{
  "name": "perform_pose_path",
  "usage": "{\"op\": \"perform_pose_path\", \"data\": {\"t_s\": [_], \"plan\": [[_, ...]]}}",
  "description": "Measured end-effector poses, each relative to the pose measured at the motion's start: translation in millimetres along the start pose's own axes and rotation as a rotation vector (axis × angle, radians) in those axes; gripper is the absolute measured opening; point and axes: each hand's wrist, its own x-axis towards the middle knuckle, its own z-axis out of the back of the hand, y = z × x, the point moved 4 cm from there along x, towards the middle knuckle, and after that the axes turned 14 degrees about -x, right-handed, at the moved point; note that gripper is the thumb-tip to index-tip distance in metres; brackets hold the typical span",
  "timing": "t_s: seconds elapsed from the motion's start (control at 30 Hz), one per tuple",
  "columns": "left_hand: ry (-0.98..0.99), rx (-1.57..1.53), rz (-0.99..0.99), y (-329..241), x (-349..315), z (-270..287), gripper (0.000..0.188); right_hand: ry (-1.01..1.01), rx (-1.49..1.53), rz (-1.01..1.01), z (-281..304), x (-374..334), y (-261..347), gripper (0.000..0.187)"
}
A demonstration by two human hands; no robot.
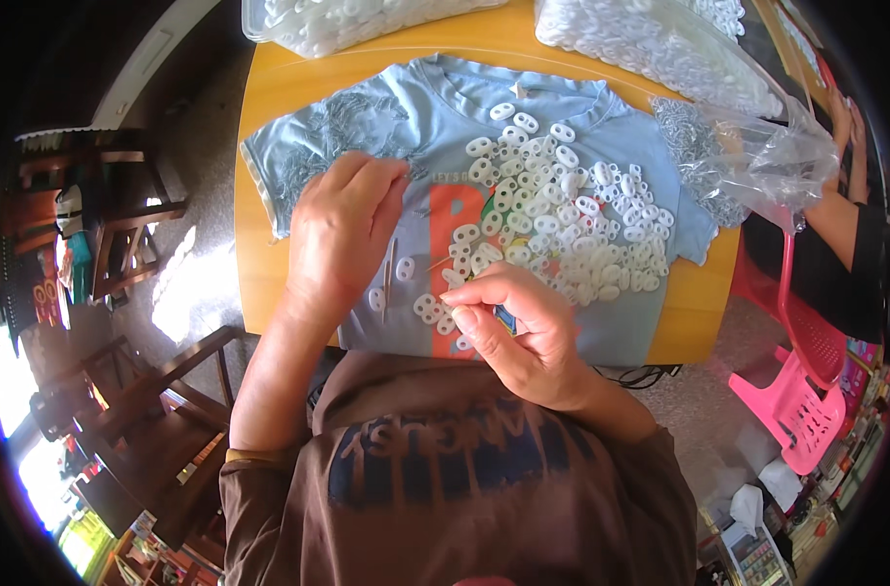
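A light blue T-shirt (552,88) lies spread on the table, with a heap of white oval plastic pieces (542,195), each with two holes, on its chest. My left hand (342,225) hovers over the shirt's left part, closed with fingers curled down; whatever it grips is hidden. Beside it is a tangle of short grey-blue cords (367,122). My right hand (528,337) is closed in a pinch at the heap's near edge, and what lies between thumb and forefinger is too small to make out. A thin pointed stick (388,278) rests between my hands, near a few loose white pieces.
Clear containers of white pieces, one at the back left (367,24) and one at the back right (650,49), stand on the wooden table (694,327). A clear plastic bag (772,161) and a grey cord pile (699,156) lie right. Another person's arm (835,220) and a pink chair (791,410) are beyond.
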Motion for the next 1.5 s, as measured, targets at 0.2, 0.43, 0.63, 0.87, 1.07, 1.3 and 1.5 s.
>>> {"op": "perform_pose_path", "data": {"t_s": [0.2, 0.43, 0.63, 0.87, 1.07, 1.3, 1.5], "plan": [[0.009, 0.133, -0.065, 7, 18, -14, 0.010, 0.009, 0.014, -0.014, 3, 0, -2, 0.010], [0.028, 0.252, -0.129, 1, 32, -21, 0.005, 0.006, 0.001, -0.010, 7, 1, -3, 0.011], [0.157, 0.486, -0.175, -4, 34, -24, 0.006, -0.016, -0.005, -0.019, 10, 0, -5, 0.011], [-0.038, -0.058, -0.050, -25, 23, -1, 0.010, 0.013, -0.021, -0.059, 11, 0, -10, 0.013], [0.055, -0.209, -0.199, -54, -19, -6, 0.026, -0.056, 0.641, -0.441, 2, 1, -13, 0.013], [0.046, -0.412, 0.017, -53, -30, -6, 0.017, 0.058, 0.668, -0.500, 2, -2, -19, 0.013], [0.053, -1.118, 0.468, -43, -45, -13, 0.006, 0.090, 0.634, -0.489, 4, -4, -8, 0.016]]}}
